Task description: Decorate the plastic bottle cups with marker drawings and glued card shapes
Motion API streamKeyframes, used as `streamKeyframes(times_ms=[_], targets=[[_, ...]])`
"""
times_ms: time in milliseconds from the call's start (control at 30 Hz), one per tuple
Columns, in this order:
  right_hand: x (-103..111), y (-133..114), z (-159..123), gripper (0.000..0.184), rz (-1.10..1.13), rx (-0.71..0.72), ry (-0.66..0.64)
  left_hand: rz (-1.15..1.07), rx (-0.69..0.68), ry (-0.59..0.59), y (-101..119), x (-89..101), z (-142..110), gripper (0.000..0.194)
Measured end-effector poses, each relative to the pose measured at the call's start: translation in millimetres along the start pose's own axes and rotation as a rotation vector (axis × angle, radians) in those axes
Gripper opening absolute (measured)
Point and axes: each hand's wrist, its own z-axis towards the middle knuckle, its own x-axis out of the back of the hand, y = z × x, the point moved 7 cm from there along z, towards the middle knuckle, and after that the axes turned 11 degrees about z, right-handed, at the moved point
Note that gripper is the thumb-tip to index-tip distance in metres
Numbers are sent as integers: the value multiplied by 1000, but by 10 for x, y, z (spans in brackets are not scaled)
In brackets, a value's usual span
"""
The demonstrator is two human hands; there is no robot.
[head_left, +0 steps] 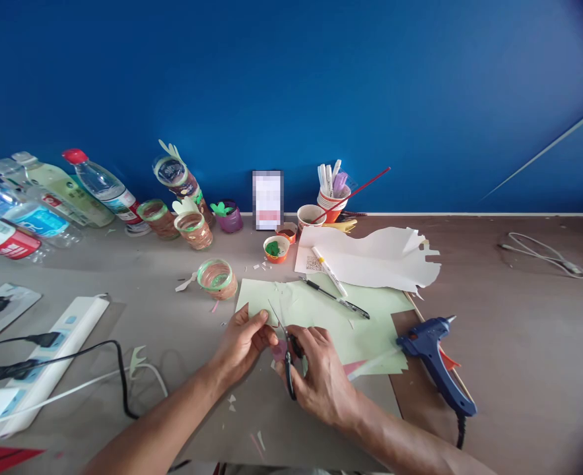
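My left hand pinches a small piece of pale green paper between thumb and fingers. In my right hand are black-handled scissors, fingers wrapped round the handles. The blades point away from me, slightly apart, just right of the pinched paper. Beneath and beyond the hands lies a larger pale green paper sheet. A pen and a white marker rest across the papers there. A small purplish scrap shows between my hands.
A blue glue gun lies at right. Behind my hands stand a brown-wrapped jar, a cup with green contents and a cup of markers. White paper lies beyond. At left are a power strip, cables and several bottles.
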Motion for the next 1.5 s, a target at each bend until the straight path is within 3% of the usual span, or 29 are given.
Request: streamKeyframes(times_ms=[300, 667, 1300, 1500], targets=[[27, -25, 11, 24, -16, 42, 39, 52, 24, -70, -79, -39, -14, 35], [78, -65, 35, 11, -16, 44, 76, 85, 21, -69, -30, -107, -37, 38], [68, -10, -22, 34, -25, 19, 119, 140, 7, -39, -35, -56, -43, 40], [49, 41, -33, 33, -27, -9, 106, 164, -6, -52, -64, -22, -23, 37]])
